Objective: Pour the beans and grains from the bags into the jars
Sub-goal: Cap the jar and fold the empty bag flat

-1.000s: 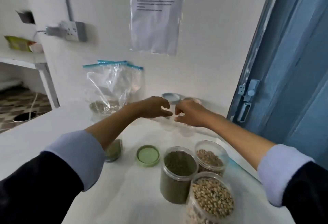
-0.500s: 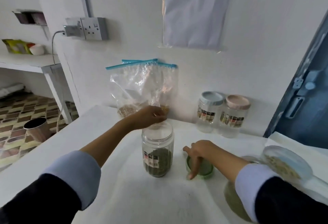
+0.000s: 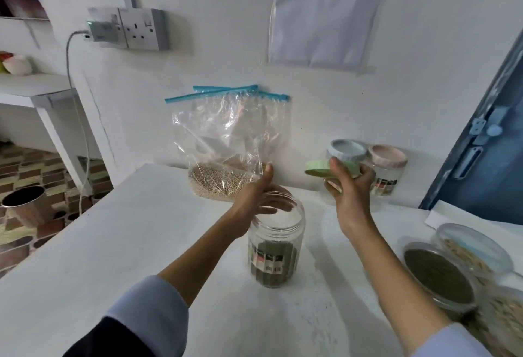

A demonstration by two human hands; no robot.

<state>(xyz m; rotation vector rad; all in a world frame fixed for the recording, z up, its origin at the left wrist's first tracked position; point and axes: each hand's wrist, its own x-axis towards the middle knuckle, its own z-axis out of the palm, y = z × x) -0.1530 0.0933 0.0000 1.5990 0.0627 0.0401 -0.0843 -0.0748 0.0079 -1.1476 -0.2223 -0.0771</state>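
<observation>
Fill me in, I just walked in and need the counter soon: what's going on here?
A person is filling jars with beans and grains. Their left hand steadies an open jar partly full of green beans, while the right hand holds its green lid up in the air. A bag of grain leans against the wall behind, not yet poured.

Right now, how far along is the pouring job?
Done: jars at right hold beans, and the open jar is partly filled. In hand: right hand holds the green lid; left hand grips the jar's rim. Left: the bag of grain by the wall.
</observation>
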